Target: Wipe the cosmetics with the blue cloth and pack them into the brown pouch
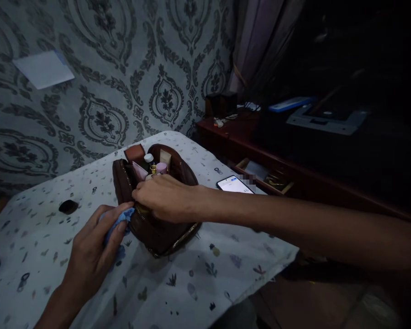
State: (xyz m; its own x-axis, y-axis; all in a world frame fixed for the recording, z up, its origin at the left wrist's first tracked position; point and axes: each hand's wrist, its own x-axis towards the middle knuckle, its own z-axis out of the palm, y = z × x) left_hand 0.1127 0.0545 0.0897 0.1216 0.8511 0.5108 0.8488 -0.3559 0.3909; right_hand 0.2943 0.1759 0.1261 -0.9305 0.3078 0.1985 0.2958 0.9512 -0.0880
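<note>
A brown zip pouch (164,233) stands open on the patterned tablecloth (205,274), with small bottles and tubes (155,165) sticking up inside. My right hand (160,197) reaches across and grips the pouch's near rim, fingers closed on it. My left hand (94,249) lies at the pouch's left side, fingers curled round a blue cloth (118,223) that touches the pouch.
A lit phone (234,184) lies on the table right of the pouch. A small dark object (68,206) sits to the left. A dark wooden cabinet (294,178) with an open drawer stands at the right. Patterned wallpaper with a white sheet (43,68) is behind.
</note>
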